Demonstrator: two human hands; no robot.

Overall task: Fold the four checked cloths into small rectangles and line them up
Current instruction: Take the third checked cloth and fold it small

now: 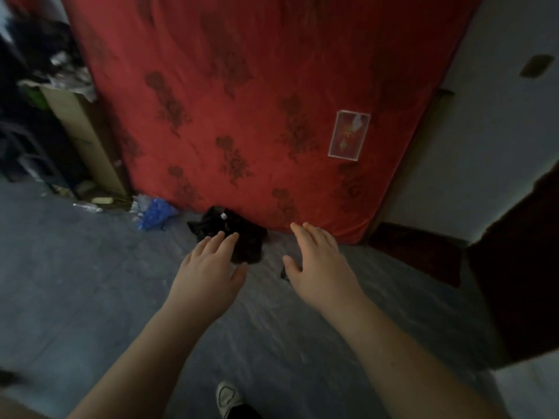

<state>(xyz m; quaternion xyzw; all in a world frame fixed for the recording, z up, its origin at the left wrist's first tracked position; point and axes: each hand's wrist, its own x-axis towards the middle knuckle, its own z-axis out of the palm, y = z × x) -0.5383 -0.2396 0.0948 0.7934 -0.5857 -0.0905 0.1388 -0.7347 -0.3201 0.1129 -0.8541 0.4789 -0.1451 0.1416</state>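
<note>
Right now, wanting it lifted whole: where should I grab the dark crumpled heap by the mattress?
Probably the near edge of the dark crumpled heap, from above and in front: it lies low at the foot of the red mattress, which blocks its far side.

the mattress [242,101] is red, with a repeated pattern of darker flower sprigs all over it. the label [349,135] on it is red inside a white border. the floor [75,282] is a dull grey-blue. the bundle of cloth [242,237] looks black with one small white spot; its pattern cannot be told in this dim light. the plastic bag [155,214] is blue. the box [87,137] is beige-brown. the wall [499,131] is pale grey. the shoe [228,399] is off-white.
</note>
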